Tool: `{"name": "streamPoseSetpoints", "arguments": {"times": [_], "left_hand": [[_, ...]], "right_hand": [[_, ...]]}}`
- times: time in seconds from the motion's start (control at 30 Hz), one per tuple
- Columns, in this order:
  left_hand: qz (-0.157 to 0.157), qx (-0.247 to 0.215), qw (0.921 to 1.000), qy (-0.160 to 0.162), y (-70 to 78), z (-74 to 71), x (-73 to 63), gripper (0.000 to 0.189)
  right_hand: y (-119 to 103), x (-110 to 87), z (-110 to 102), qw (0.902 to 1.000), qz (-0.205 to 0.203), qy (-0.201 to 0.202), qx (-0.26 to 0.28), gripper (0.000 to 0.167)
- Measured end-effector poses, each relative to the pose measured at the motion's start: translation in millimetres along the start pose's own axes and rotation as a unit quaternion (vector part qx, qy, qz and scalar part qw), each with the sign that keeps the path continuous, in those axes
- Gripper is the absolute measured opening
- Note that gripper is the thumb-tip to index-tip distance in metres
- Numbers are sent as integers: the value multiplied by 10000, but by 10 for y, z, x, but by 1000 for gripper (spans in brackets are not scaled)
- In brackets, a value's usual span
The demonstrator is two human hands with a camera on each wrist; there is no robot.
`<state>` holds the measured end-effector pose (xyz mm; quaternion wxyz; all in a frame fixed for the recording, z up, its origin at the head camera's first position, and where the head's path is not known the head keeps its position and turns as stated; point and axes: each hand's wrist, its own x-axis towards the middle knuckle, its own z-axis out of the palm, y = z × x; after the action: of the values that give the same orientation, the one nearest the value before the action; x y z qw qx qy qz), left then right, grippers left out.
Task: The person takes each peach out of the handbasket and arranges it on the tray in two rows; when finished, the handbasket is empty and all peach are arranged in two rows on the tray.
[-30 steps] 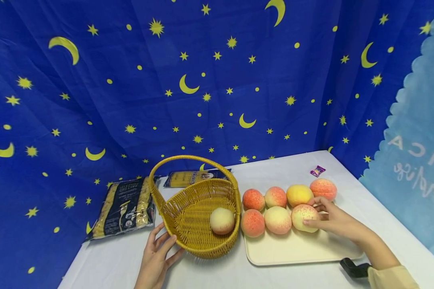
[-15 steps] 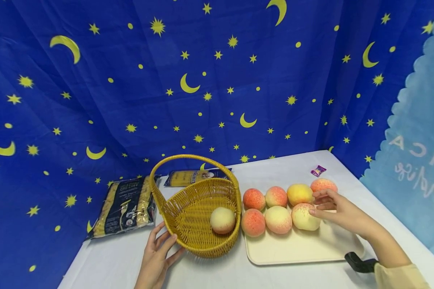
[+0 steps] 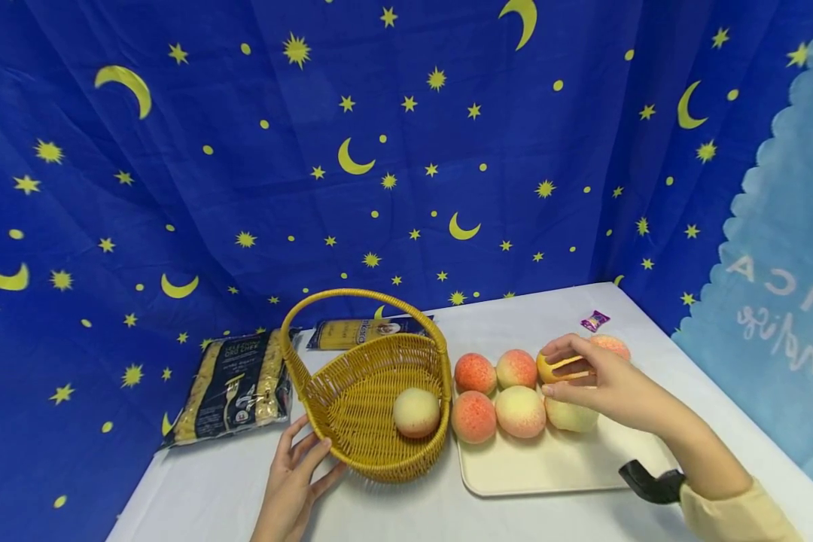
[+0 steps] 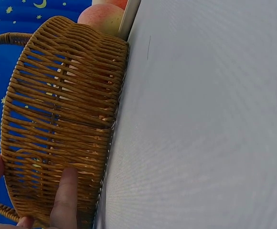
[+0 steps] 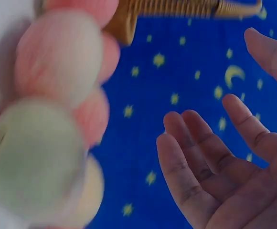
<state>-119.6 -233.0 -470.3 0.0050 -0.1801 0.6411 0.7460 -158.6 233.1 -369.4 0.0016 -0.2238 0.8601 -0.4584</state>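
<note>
A yellow-brown wicker basket (image 3: 379,467) stands on the table with one pale peach (image 3: 416,414) inside. My left hand (image 3: 291,478) rests against its near left side; in the left wrist view a straight finger (image 4: 66,200) touches the woven wall. On a cream tray (image 3: 542,474) sit several peaches in two rows, mostly pink (image 3: 474,416) and pale. My right hand (image 3: 599,376) is over the right end of the rows, partly covering a yellow peach (image 3: 547,367) and a pale peach (image 3: 572,416). Its fingers are spread and hold nothing in the right wrist view.
A bag of pasta (image 3: 237,388) lies left of the basket, and another pasta pack (image 3: 369,333) lies behind it. A small purple wrapped candy (image 3: 595,321) is at the back right. A blue curtain with moons and stars (image 3: 406,150) hangs behind the table.
My right hand has let go of the pale near-row peach, drawn back to the right, then moved left over the peaches. The left hand and basket stay put.
</note>
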Motion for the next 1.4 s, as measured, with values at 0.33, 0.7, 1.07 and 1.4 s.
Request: {"name": "streamPoseSetpoints", "arguments": {"times": [0.33,0.7,1.07,1.4], "left_hand": [[-9,68,10000,61,15,16,-2,74],[-6,35,10000,-37,-4,-6,0,75],[55,58,10000,-35,-5,5,7,74],[72,63,10000,-27,-27,-6,10,74]], "right_hand": [[-549,238,636,9908,-632,-1199,49,51],[-936,755,1212,9753,-719,-1787,-1084,67],[-983,1032,1484,9585,299,-2217,-1766,79],[-917,1204,1505,9567,312,-2510,-1437,77]]}}
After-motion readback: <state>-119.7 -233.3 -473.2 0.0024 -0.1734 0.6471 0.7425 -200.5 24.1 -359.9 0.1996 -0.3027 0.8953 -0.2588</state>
